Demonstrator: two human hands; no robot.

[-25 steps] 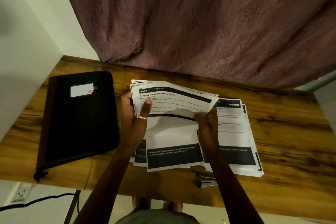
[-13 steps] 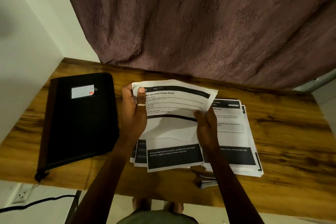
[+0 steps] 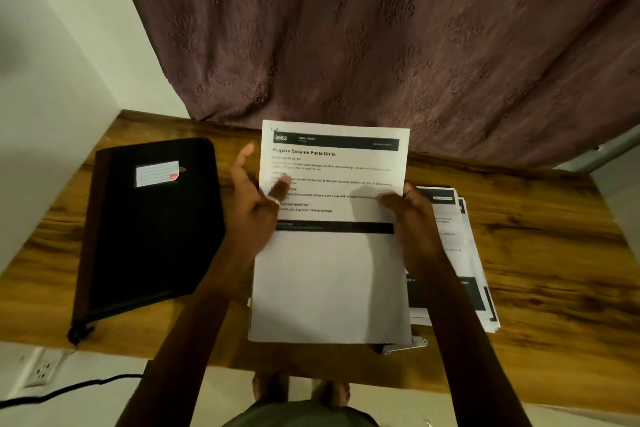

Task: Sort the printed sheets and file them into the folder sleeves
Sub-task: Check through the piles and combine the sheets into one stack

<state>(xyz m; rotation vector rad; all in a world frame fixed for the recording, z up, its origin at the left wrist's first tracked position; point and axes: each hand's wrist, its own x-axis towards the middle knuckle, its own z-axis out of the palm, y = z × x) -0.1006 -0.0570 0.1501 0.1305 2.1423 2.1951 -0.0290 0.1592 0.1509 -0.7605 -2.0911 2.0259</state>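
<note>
Right hand (image 3: 412, 215) pinches printed sheet (image 3: 332, 270) at right edge; blurred left hand (image 3: 254, 215) has thumb on left edge. Black folder (image 3: 152, 236) left, sheet stack (image 3: 450, 253) right.

The left hand (image 3: 252, 215) is smeared by motion blur, so its grip cannot be told. The held sheet (image 3: 329, 281) hides most of a small metal object (image 3: 403, 347) under its lower right corner, and the sheet's smaller print is unreadable.

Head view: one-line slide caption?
Right hand grips the sheet, left hand thumb on it; closed folder left, stack right, on the table.
</note>
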